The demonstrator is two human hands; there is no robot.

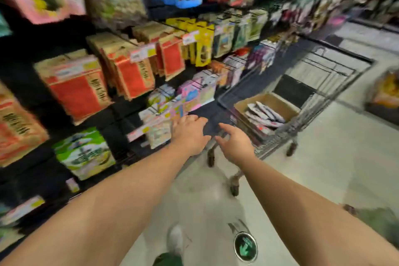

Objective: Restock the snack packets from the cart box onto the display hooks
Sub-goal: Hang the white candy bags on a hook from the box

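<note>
— Though the whole view is smeared with blur, where do the snack packets (264, 117) sit?

— Right of centre, in an open brown cardboard box (267, 101) that rests in the wire cart (319, 84). They look flat and pale, grey-white with touches of pink or red, stacked leaning on one another; any print on them is too blurred to read.

— And the hands?

— Both reach forward at mid-frame with bare forearms. The left hand (190, 134) is spread, fingers loosely apart, holding nothing, in front of the pastel hanging packets (194, 95) at the lower part of the display; whether it touches them I cannot tell. The right hand (235, 142) is just beside it, also open with fingers slightly curled, empty, short of the cart's near end.

— What fills the display?

— Orange-and-tan bags (79, 88) at the left, yellow packs (203, 43) higher toward the middle, green-and-white bags (86, 153) lower left.

— Anything on the floor (323, 168)?

— A round green arrow sticker (245, 246) at bottom centre, beside a pale shoe (176, 239).
</note>
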